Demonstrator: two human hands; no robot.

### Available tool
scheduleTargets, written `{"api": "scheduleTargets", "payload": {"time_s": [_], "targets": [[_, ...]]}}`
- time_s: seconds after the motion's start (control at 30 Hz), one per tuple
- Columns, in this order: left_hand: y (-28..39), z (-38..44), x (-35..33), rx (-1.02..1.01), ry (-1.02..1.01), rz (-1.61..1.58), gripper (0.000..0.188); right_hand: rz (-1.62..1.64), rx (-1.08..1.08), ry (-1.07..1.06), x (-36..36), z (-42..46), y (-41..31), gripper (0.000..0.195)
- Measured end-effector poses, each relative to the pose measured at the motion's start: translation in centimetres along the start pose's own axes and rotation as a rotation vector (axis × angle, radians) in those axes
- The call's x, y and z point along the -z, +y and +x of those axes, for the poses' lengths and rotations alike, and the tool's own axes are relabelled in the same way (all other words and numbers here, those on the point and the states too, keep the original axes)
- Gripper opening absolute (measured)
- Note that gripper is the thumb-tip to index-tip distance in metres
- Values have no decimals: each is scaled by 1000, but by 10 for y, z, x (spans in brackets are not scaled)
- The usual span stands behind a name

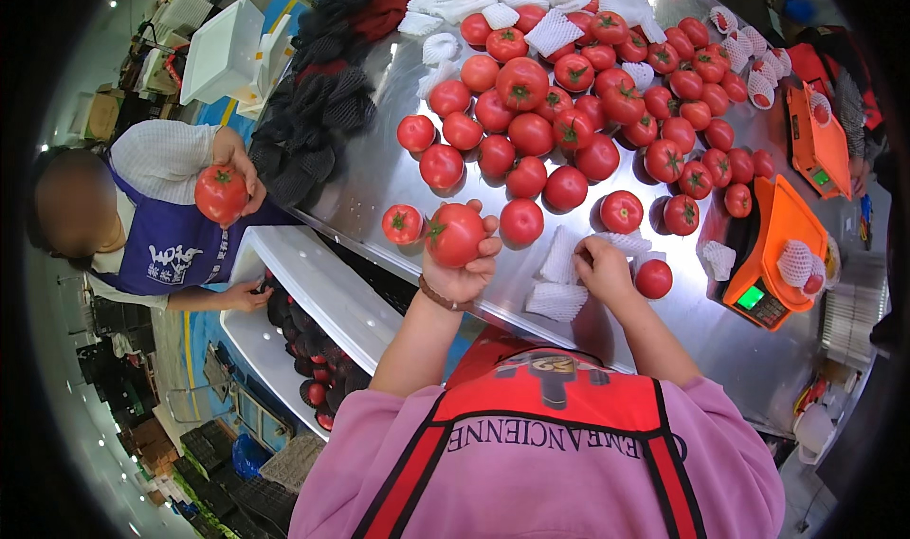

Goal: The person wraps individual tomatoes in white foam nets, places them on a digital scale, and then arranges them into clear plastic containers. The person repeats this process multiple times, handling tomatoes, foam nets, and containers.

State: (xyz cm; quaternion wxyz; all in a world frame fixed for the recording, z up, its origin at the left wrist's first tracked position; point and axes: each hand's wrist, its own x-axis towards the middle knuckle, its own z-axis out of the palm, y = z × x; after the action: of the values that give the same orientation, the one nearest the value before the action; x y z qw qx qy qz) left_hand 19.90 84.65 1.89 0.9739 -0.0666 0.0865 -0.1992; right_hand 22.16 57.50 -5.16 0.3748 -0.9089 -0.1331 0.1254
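My left hand (458, 276), with a brown bracelet at the wrist, holds a large red tomato (455, 235) above the table's near edge, palm up. To its right, my right hand (604, 269) is low over the metal table with its fingers curled at the edge of a white foam net sleeve (559, 256). Whether the fingertips pinch that sleeve is hidden. Another foam sleeve (557, 301) lies flat just nearer to me. A tomato partly in a white sleeve (653, 279) rests right of my right hand. Many loose tomatoes (530, 134) spread beyond both hands.
Two orange scales (775, 254) (819, 141) stand at the right, the nearer bearing sleeved tomatoes (801, 265). Black net sleeves (306, 126) pile at the table's left. A co-worker (178, 240) holds a tomato (221, 195) beside a white foam box (313, 304) of black-netted tomatoes.
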Motion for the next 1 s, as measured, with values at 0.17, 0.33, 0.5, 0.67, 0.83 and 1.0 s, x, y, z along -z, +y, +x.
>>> {"api": "scheduleTargets", "payload": {"time_s": [0.17, 0.33, 0.5, 0.67, 0.83, 1.0], "targets": [[-20, -1, -4, 41, -124, -32, 48, 20, -114, 102, 11, -8, -14, 26], [-41, -1, -2, 48, -221, -5, 63, -130, -52, -6, -9, -3, -1, 35], [-54, -9, -9, -142, 6, 248, 64, 219, -52, 11, -2, -7, 3, 36], [-55, -10, 2, -123, 13, 329, 70, 451, -134, 171, 11, -6, 22, 39], [-54, -14, 20, -88, -93, 301, 74, 484, -206, -15, 33, -1, 21, 29], [-63, -5, 2, -111, 50, 539, 73, 366, 13, 274, 48, 0, 16, 26]]}}
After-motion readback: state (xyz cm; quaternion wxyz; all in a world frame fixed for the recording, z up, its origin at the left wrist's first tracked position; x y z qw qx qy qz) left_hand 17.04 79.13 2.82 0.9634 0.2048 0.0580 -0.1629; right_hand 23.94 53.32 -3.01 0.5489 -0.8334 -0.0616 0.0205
